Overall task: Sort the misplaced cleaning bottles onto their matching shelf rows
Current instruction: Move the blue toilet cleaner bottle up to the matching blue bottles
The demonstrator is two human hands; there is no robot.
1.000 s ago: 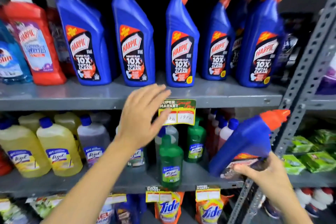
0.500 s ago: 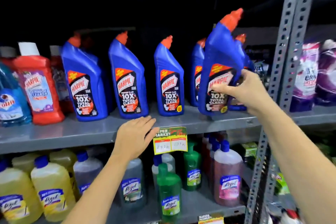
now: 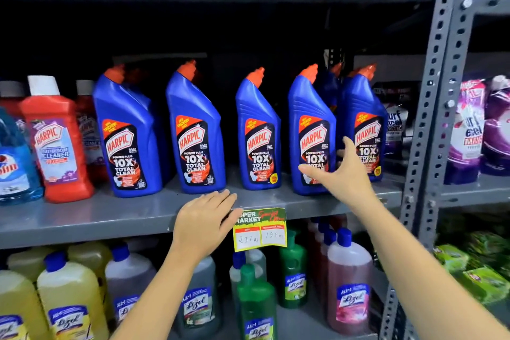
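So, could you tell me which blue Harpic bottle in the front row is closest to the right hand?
The fourth blue Harpic bottle from the left: the open right hand partly covers its lower label, with the fingertips in front of it. The three bottles to its left stand clear.

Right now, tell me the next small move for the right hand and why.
Probably draw the right hand back from the blue bottles. It is open and holds nothing, and the bottles stand upright in a row on the grey shelf. The left hand rests flat on the shelf's edge.
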